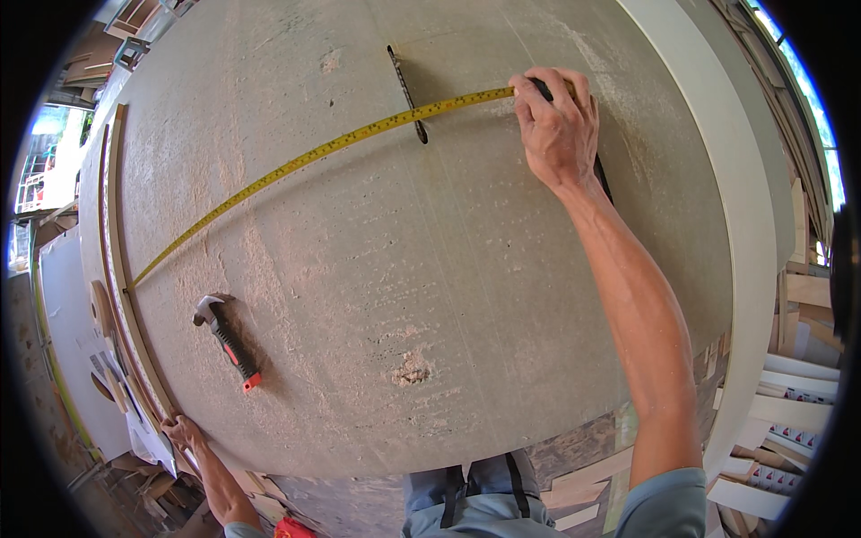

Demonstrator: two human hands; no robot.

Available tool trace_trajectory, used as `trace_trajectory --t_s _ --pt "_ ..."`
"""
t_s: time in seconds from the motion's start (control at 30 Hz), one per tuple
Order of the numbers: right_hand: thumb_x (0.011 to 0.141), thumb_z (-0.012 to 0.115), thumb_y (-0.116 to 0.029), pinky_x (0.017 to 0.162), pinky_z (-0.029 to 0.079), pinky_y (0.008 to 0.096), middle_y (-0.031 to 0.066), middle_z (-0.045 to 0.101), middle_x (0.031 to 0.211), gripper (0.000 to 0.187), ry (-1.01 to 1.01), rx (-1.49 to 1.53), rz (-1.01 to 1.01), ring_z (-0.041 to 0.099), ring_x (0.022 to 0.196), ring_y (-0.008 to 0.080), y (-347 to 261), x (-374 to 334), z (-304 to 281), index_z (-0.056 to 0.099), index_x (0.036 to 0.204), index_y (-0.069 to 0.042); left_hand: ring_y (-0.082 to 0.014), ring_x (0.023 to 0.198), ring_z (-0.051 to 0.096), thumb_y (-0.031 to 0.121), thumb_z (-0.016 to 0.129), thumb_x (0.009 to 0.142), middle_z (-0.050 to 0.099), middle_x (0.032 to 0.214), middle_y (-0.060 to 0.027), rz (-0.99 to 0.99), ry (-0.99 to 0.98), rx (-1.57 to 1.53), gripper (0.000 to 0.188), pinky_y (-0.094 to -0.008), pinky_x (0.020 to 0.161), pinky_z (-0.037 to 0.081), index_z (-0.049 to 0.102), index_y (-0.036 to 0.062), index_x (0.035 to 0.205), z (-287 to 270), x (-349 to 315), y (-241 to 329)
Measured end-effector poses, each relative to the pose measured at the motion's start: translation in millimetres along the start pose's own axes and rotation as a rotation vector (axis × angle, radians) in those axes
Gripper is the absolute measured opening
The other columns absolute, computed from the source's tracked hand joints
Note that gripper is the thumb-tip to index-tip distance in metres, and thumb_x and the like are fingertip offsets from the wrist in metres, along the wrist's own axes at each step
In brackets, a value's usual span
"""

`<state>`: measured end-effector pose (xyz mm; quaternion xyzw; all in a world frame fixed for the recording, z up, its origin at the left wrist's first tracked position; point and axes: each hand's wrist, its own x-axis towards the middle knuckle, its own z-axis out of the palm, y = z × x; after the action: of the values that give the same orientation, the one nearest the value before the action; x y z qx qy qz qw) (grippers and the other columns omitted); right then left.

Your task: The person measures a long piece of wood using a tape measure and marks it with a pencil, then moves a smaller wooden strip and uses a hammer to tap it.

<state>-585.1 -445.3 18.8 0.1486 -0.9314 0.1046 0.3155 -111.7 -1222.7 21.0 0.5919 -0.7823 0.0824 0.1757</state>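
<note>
Nearest to the person, the left hand (pixel 182 432) sits on the close corner of the big dusty bench (pixel 430 296). Its fingers curl over the end of a thin wooden strip (pixel 121 269) that runs along the left edge. The grip looks closed on that strip and the edge, though I cannot see the fingertips well.

A little farther in lies a hammer (pixel 227 341) with a red and black handle. Nobody is touching it, and it lies well apart from the tape.

The yellow tape measure (pixel 314 154) starts at the wooden strip on the left and runs slanting across the bench, past a dark slot (pixel 408 94) in the top.

Farthest away, the right hand (pixel 558 121) holds the dark tape case, fingers wrapped tight around it.

To measure well, I think the tape should be pulled flat and straight, with its hook snug against the strip. The left hand should keep the strip from sliding.
</note>
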Motion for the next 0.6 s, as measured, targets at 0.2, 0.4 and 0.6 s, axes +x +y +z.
trace_trajectory --t_s 0.2,0.4,0.6 --pt "0.082 0.071 -0.013 0.083 0.047 0.0427 -0.002 0.062 0.11 0.021 -0.002 -0.007 0.001 0.049 0.113 0.0226 0.2 -0.8 -0.8 0.071 0.103 -0.014 -0.0381 0.118 0.055 0.033 0.059 0.079 0.061 0.125 -0.0134 -0.034 -0.007 -0.017 0.056 -0.0737 0.1 0.016 0.051 0.0077 0.128 -1.0 -7.3 9.2" --pt "0.083 0.071 -0.012 0.083 0.047 0.0427 -0.0022 0.062 0.11 0.021 0.008 0.006 -0.008 0.049 0.113 0.0226 1.6 -1.8 2.6 0.071 0.103 -0.014 -0.0377 0.115 0.056 0.032 0.059 0.077 0.062 0.123 -0.013 -0.033 0.008 -0.006 0.057 -0.0702 0.097 0.022 0.051 0.0091 0.128 -3.7 -7.2 9.6" --pt "0.083 0.071 -0.013 0.083 0.047 0.0422 -0.0026 0.062 0.11 0.021 -0.01 -0.006 0.006 0.049 0.113 0.0223 -1.5 0.8 -2.3 0.071 0.104 -0.014 -0.04 0.111 0.056 0.034 0.061 0.084 0.064 0.115 -0.0163 0.021 0.06 0.0 0.048 -0.0775 0.092 0.023 0.054 0.0042 0.12 -3.5 -11.5 15.5"
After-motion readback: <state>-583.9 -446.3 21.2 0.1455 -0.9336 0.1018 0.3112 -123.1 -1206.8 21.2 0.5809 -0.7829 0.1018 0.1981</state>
